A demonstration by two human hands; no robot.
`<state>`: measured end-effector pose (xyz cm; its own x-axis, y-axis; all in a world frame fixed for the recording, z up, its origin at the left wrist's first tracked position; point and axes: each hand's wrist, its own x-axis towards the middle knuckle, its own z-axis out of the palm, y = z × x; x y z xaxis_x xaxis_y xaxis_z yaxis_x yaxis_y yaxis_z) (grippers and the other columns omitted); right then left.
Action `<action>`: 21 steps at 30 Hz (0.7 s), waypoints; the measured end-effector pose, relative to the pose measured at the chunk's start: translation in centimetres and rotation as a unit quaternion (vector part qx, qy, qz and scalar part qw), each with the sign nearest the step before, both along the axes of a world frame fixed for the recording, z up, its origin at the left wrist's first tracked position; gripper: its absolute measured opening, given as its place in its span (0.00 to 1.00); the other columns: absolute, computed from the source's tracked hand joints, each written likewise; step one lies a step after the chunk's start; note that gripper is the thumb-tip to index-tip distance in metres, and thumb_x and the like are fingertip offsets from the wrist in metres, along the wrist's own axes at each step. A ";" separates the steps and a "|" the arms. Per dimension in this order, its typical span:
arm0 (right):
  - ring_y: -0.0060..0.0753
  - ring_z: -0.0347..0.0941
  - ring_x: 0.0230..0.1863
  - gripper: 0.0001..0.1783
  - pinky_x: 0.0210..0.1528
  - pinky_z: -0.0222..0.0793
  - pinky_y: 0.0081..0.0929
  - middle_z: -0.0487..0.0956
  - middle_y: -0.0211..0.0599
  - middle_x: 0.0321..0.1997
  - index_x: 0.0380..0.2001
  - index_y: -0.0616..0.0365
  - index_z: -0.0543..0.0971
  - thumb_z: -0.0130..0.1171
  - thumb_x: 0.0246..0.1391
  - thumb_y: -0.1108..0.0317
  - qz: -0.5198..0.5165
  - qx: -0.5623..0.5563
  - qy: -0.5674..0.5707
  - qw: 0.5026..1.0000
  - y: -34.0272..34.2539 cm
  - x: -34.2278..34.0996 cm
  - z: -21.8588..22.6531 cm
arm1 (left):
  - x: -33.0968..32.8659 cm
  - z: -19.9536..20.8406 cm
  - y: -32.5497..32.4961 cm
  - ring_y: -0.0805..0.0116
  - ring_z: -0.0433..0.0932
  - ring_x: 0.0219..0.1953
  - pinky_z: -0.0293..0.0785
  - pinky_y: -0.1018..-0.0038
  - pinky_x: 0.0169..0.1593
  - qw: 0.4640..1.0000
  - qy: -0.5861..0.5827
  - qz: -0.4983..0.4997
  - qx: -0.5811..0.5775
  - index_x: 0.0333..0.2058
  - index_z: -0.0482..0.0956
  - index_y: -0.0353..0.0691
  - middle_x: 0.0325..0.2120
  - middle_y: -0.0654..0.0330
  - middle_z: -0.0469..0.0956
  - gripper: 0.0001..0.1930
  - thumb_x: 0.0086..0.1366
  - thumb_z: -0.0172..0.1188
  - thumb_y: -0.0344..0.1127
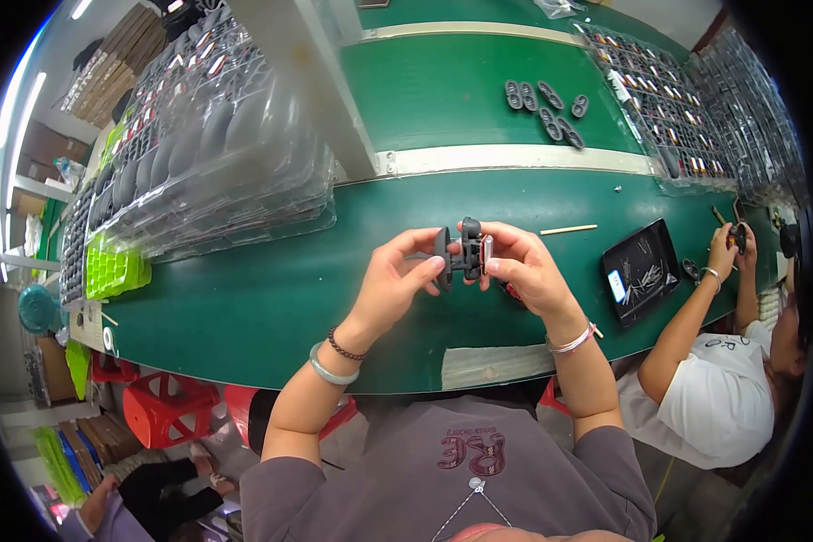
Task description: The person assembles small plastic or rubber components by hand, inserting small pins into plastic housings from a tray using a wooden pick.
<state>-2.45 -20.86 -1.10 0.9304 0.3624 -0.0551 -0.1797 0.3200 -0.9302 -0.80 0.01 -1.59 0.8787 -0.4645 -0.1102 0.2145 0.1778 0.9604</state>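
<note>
Above the green bench, in front of my chest, my left hand pinches a dark grey oval shell by its edge, thumb against fingers. My right hand grips a black plastic housing with a shiny clear and reddish piece on its right side. Shell and housing face each other, and dark parts bridge the narrow space between them; whether they are joined I cannot tell. A small dark and red item shows partly under my right hand.
A black tray of small metal pieces stands right of my hands, near a thin stick. Several grey oval parts lie at the back. Stacked clear trays rise at left; filled trays lie back right. A co-worker sits at right.
</note>
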 end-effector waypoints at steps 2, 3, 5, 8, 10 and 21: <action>0.26 0.75 0.34 0.28 0.33 0.71 0.20 0.77 0.45 0.46 0.55 0.64 0.68 0.57 0.49 0.66 0.013 -0.008 -0.003 1.000 -0.2 0.1 0.2 | 0.2 0.3 0.0 0.71 0.76 0.36 0.76 0.78 0.34 1.000 0.003 0.005 0.008 0.50 0.68 0.29 0.43 0.54 0.74 0.20 0.61 0.56 0.31; 0.26 0.75 0.34 0.28 0.33 0.72 0.21 0.77 0.46 0.46 0.55 0.64 0.68 0.57 0.49 0.66 0.025 -0.018 -0.008 1.000 -0.4 0.1 0.3 | 0.2 0.3 -0.1 0.72 0.76 0.35 0.76 0.78 0.34 1.000 0.004 0.008 0.013 0.50 0.68 0.29 0.42 0.54 0.74 0.20 0.61 0.56 0.30; 0.26 0.75 0.35 0.26 0.34 0.71 0.21 0.77 0.43 0.45 0.54 0.65 0.67 0.55 0.51 0.68 0.027 0.000 -0.010 1.000 -0.5 0.4 0.4 | 0.1 0.1 0.2 0.72 0.76 0.36 0.76 0.79 0.34 0.999 -0.016 0.016 0.042 0.50 0.68 0.29 0.43 0.54 0.74 0.20 0.61 0.57 0.30; 0.27 0.75 0.37 0.24 0.35 0.71 0.21 0.77 0.41 0.43 0.54 0.66 0.67 0.54 0.53 0.70 0.026 0.029 -0.002 0.999 -0.6 0.4 0.6 | 0.0 0.0 0.0 0.74 0.77 0.35 0.74 0.81 0.33 0.996 -0.048 0.036 0.073 0.50 0.68 0.30 0.41 0.56 0.74 0.20 0.60 0.57 0.29; 0.27 0.75 0.36 0.24 0.34 0.71 0.21 0.77 0.40 0.41 0.54 0.66 0.67 0.53 0.53 0.70 0.021 0.040 0.011 0.999 -0.6 0.4 0.7 | -0.2 0.0 -0.1 0.76 0.77 0.35 0.73 0.82 0.31 0.994 -0.058 0.048 0.075 0.50 0.69 0.31 0.39 0.58 0.74 0.19 0.60 0.57 0.28; 0.27 0.76 0.35 0.23 0.34 0.72 0.21 0.77 0.38 0.38 0.54 0.67 0.68 0.52 0.55 0.70 0.053 0.039 0.083 0.994 0.2 0.4 0.2 | -0.2 0.5 0.2 0.72 0.78 0.36 0.74 0.81 0.33 0.997 -0.068 0.044 0.019 0.51 0.67 0.29 0.41 0.55 0.73 0.21 0.60 0.58 0.30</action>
<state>-2.08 -20.67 -0.87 0.8670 0.4675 -0.1728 -0.3658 0.3613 -0.8577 -1.00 0.21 -1.10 0.9242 -0.3819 -0.0038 0.0672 0.1528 0.9860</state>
